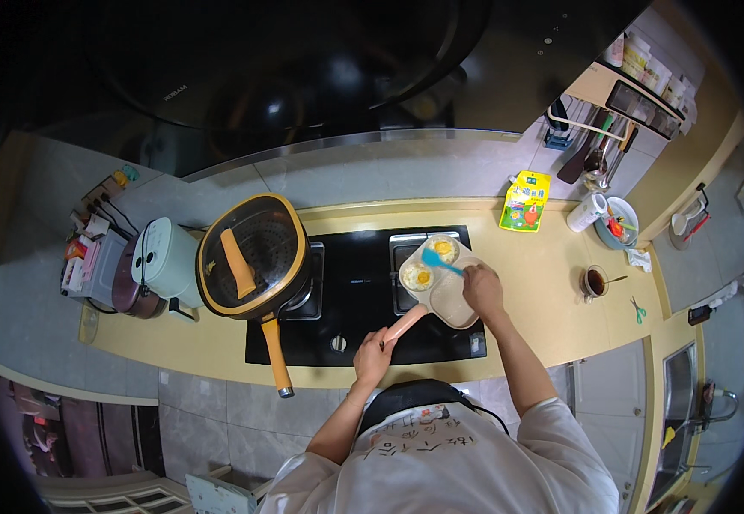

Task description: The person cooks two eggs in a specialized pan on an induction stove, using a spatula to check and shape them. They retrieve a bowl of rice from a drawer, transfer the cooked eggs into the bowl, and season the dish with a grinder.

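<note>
A light multi-cup egg pan (424, 297) sits over the right burner of the black gas hob (356, 302). My left hand (373, 356) grips its pink handle (406, 322) from the near side. Two of its round wells hold eggs with yellow yolks, a far egg (442, 248) and a left egg (418, 277). The near well (454, 302) shows no egg, and my right hand (483, 292) partly covers the right side of the pan. That hand holds a blue spatula or brush (435, 258), its head over the pan between the two eggs.
A lidded orange-rimmed pan (253, 257) stands on the left burner, its handle (277, 360) jutting past the counter's front edge. Right of the hob are a yellow pouch (525, 201), a glass cup of dark liquid (595, 281) and scissors (638, 311). A range hood (282, 70) hangs above.
</note>
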Available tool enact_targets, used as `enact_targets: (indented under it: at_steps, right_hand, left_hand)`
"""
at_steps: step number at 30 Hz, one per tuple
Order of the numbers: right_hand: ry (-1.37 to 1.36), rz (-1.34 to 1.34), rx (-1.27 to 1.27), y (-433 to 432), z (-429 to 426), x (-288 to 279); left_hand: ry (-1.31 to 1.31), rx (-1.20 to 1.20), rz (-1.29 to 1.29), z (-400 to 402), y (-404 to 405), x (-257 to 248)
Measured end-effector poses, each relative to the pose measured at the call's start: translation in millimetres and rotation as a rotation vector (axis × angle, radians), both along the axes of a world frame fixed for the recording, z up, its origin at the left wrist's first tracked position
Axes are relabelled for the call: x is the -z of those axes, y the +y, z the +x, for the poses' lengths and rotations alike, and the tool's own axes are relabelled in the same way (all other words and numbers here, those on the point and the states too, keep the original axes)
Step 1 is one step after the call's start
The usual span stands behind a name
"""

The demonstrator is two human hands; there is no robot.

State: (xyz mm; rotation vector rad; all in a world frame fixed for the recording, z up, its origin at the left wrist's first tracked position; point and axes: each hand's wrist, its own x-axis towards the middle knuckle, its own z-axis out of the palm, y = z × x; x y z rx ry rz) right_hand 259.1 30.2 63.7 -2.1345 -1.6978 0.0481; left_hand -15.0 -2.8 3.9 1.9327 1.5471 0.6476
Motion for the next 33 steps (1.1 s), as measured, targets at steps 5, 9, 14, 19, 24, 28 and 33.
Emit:
enact_targets:
  at_steps: [5, 9, 14, 19, 24, 28, 33]
  right_hand:
    - [0.029, -0.032, 0.162, 18, 31, 15]
    - [0.062, -0.124, 0.182, 24, 45, 31]
    - [0.068, -0.090, 0.201, 23, 43, 27]
    - [0.090, -0.084, 0.207, 19, 45, 32]
    - [0.149, -0.007, 0.207, 1, 37, 27]
    - [0.264, 0.152, 0.174, -24, 36, 32]
    - [0.348, 0.210, 0.158, -49, 30, 42]
  left_hand:
    - [0.001, 0.017, 0.000, 1, 1, -2]
    - [0.002, 0.018, -0.029, 2, 0, -3]
    - [0.010, 0.014, -0.031, 0, 0, 1]
    - [0.002, 0.011, -0.018, 1, 0, -1]
    - [0.005, 0.005, -0.061, 2, 0, -8]
    - [0.062, 0.034, 0.115, 4, 2, -8]
    - [-0.040, 0.021, 0.088, 6, 9, 3]
